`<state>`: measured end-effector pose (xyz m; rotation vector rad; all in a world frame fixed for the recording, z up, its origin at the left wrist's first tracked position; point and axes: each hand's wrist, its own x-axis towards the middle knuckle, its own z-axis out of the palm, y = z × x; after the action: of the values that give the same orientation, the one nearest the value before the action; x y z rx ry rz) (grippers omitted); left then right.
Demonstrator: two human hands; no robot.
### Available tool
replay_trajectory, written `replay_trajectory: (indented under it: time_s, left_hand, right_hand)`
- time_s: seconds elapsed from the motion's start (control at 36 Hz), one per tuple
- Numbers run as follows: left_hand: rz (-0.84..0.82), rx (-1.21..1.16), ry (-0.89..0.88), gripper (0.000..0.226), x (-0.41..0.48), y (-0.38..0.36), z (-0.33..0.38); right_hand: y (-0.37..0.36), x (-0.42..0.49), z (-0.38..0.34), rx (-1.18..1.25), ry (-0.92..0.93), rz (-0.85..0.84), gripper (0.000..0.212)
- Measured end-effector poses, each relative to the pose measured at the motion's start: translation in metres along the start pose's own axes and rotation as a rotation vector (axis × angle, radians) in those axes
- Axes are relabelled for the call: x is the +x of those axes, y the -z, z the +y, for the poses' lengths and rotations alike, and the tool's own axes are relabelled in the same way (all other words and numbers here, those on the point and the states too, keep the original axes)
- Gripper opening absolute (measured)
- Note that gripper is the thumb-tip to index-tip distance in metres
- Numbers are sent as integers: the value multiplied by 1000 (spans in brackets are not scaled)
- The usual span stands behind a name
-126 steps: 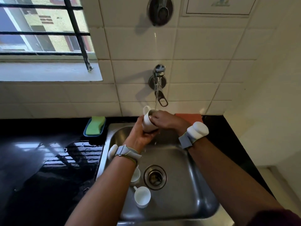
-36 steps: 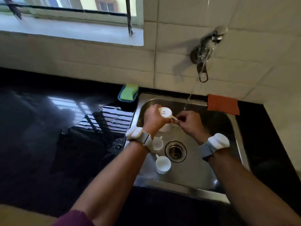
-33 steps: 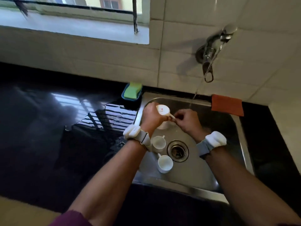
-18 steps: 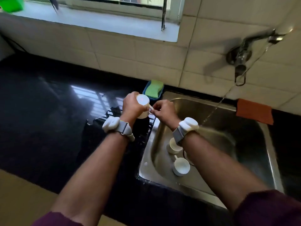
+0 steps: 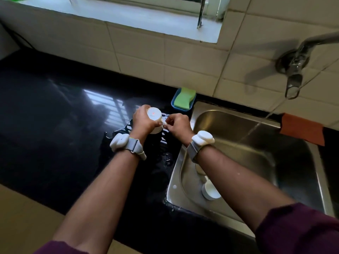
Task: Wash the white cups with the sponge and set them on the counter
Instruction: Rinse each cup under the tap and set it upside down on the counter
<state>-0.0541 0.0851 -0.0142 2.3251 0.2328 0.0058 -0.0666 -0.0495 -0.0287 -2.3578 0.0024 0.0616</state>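
Left hand wraps its grip round the white cup, base up, low over the wet black table, left of the sink: upturned to drain, I'd judge. Right hand pinches the handle, steadying the set-down. Other cups wait in the sink; sponge rests far, in its tray.

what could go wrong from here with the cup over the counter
1. The counter looks wet and glossy beneath the cup, held base up; set down there, it might slide.
2. The left hand wraps the wet cup and the right hand only pinches its handle, so it could slip.
3. The tap runs unattended into the sink, possibly splashing.
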Motion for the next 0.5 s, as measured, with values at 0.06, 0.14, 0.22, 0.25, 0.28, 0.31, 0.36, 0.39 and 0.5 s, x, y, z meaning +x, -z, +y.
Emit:
replay_trajectory:
  time_s: [0.06, 0.14, 0.22, 0.25, 0.28, 0.31, 0.36, 0.39, 0.5]
  left_hand:
    - [2, 12, -5, 76, 0, 0, 0]
    - [5, 18, -12, 75, 0, -1, -1]
    - [2, 27, -25, 73, -2, -2, -1]
    - [-5, 38, -30, 73, -3, -2, -1]
    - [-15, 53, -33, 74, -4, -3, 1]
    - [-19, 74, -29, 77, -6, -3, 1]
    - [8, 130, -60, 79, -11, -5, 8]
    - [51, 159, -98, 79, -13, -4, 12]
    - [146, 129, -322, 65, -24, -9, 44]
  right_hand:
    - [-1, 0, 0, -6, 9, 10, 12]
    - [-3, 0, 0, -12, 21, 11, 12]
    - [-4, 0, 3, 4, 22, 14, 11]
    - [-4, 0, 4, 15, 21, 16, 11]
    - [-3, -1, 5, 20, 21, 19, 11]
    - [-3, -1, 5, 15, 27, 15, 13]
    - [0, -2, 9, 4, 32, 9, 16]
    - [1, -2, 9, 0, 38, 1, 18]
    - [20, -7, 25, -51, 29, 5, 23]
